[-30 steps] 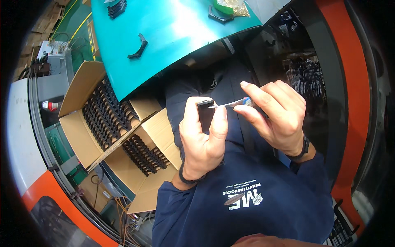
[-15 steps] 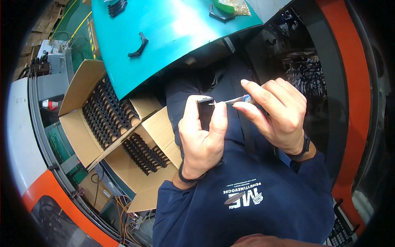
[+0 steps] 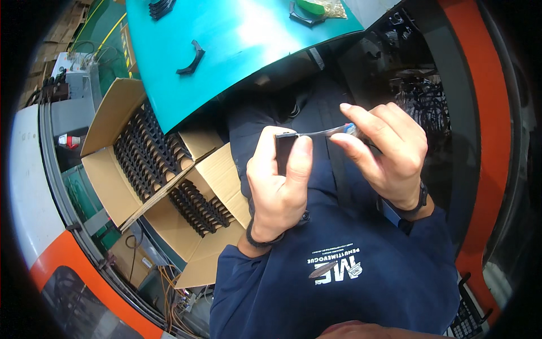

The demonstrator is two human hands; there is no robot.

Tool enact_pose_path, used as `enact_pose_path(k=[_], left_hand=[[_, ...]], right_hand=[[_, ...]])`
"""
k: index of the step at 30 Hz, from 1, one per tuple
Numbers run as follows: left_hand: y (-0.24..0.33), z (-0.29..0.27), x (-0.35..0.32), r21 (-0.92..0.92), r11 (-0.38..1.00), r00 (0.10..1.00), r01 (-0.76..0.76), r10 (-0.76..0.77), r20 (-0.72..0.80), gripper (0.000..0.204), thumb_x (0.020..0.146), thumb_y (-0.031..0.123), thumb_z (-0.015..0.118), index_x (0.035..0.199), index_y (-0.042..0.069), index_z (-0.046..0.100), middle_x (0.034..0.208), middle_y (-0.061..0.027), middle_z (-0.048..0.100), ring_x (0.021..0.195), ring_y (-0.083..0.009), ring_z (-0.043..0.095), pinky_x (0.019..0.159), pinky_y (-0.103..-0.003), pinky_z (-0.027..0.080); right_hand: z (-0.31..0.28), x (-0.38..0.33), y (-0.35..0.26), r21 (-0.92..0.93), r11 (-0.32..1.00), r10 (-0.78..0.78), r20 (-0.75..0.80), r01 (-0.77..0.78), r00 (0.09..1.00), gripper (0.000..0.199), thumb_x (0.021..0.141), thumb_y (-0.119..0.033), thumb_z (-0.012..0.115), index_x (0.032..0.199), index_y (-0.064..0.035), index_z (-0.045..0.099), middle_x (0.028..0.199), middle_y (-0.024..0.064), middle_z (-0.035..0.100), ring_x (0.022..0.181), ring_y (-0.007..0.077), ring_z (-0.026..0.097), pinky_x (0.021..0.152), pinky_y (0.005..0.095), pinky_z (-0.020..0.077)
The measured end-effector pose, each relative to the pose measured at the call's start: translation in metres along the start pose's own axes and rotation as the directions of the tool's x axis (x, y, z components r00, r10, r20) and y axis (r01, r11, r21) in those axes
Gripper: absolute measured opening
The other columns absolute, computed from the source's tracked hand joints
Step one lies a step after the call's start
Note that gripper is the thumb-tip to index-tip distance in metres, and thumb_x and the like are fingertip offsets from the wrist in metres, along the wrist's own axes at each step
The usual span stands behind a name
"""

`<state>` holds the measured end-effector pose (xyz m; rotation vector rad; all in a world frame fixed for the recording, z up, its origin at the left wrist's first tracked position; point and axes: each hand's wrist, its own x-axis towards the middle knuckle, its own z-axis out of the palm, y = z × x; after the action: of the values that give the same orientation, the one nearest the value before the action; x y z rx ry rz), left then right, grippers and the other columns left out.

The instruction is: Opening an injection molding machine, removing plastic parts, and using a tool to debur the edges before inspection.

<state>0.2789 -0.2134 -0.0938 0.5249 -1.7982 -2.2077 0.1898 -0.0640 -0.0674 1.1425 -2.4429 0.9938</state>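
Note:
My left hand [image 3: 276, 195] is closed around a black plastic part [image 3: 284, 152], with the thumb and index finger on either side of it. My right hand [image 3: 392, 150] pinches a thin, silvery blade-like tool [image 3: 324, 133] with a blue piece near the fingers. The tool's tip points left and meets the upper edge of the black part, just above my left thumb. Most of the tool's handle is hidden inside my right hand, so its exact kind is unclear. Both hands are held up in front of my torso.
Ahead is a teal tabletop [image 3: 226, 62] bearing a curved black part [image 3: 193, 59], a stack of similar parts [image 3: 161, 8] and a green item [image 3: 310, 8] on a clear bag. Cardboard boxes [image 3: 113, 183] filled with rows of black parts stand left. An orange machine frame [image 3: 480, 85] rises right.
My right hand has shifted slightly right, with the tool in it. The tool's tip has risen from below the black part's top edge to that edge. My left hand keeps its hold.

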Motion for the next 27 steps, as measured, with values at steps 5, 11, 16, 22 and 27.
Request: enact_pose_path(k=[5, 11, 16, 22, 27], left_hand=[[0.005, -0.001, 0.004, -0.159, 0.987, 1.0, 0.017, -0.016, 0.006, 0.017, 0.096, 0.015, 0.055, 0.086, 0.002, 0.051, 0.064, 0.0024, 0.047, 0.052, -0.0028, 0.038, 0.049, -0.019, 0.03], [-0.001, -0.003, 0.005, -0.251, 0.968, 1.0, -0.004, 0.006, 0.008, 0.016, 0.096, 0.013, 0.053, 0.086, 0.001, 0.05, 0.063, 0.0014, 0.046, 0.051, -0.0031, 0.038, 0.048, -0.02, 0.03], [-0.006, -0.013, 0.034, -0.001, 1.0, 0.999, 0.012, -0.012, -0.045, 0.023, 0.095, 0.018, 0.049, 0.079, 0.002, 0.049, 0.064, -0.0032, 0.048, 0.046, -0.0055, 0.036, 0.059, -0.022, 0.038], [-0.021, -0.112, 0.189, 0.635, 0.734, 0.937, -0.243, 0.348, -0.044, 0.029, 0.088, 0.014, 0.055, 0.112, -0.003, 0.055, 0.086, -0.0147, 0.062, 0.075, -0.0261, 0.061, 0.071, -0.035, 0.049], [-0.052, -0.212, 0.325, 0.879, 0.113, 0.79, -0.464, 0.501, 0.353, 0.025, 0.089, 0.017, 0.058, 0.108, 0.003, 0.065, 0.102, -0.0185, 0.066, 0.094, -0.0349, 0.063, 0.082, -0.041, 0.05]], right_hand=[[0.001, -0.004, 0.006, 0.015, 0.999, 0.047, -0.042, -0.047, 0.998, 0.032, 0.069, -0.015, 0.081, 0.095, -0.0001, 0.069, 0.064, 0.0055, 0.057, 0.054, 0.0183, 0.05, 0.048, 0.0292, 0.0381], [0.005, -0.012, 0.007, 0.07, 0.989, 0.134, -0.006, -0.133, 0.991, 0.03, 0.071, -0.013, 0.08, 0.095, 0.0, 0.069, 0.066, 0.0082, 0.059, 0.055, 0.0208, 0.051, 0.05, 0.0312, 0.0383], [0.011, -0.021, 0.012, 0.105, 0.969, 0.224, 0.015, -0.224, 0.975, 0.026, 0.073, -0.01, 0.079, 0.094, 0.0007, 0.068, 0.067, 0.0102, 0.059, 0.056, 0.0225, 0.052, 0.052, 0.0319, 0.0391], [0.019, -0.034, 0.012, 0.175, 0.903, 0.389, 0.054, -0.392, 0.92, 0.02, 0.077, -0.009, 0.075, 0.093, 0.002, 0.068, 0.07, 0.0135, 0.061, 0.061, 0.0243, 0.057, 0.056, 0.032, 0.0429], [0.029, -0.041, 0.016, 0.182, 0.854, 0.473, 0.119, -0.488, 0.873, 0.02, 0.079, -0.01, 0.073, 0.093, 0.0026, 0.068, 0.077, 0.0159, 0.064, 0.067, 0.0273, 0.062, 0.061, 0.0331, 0.0472]])
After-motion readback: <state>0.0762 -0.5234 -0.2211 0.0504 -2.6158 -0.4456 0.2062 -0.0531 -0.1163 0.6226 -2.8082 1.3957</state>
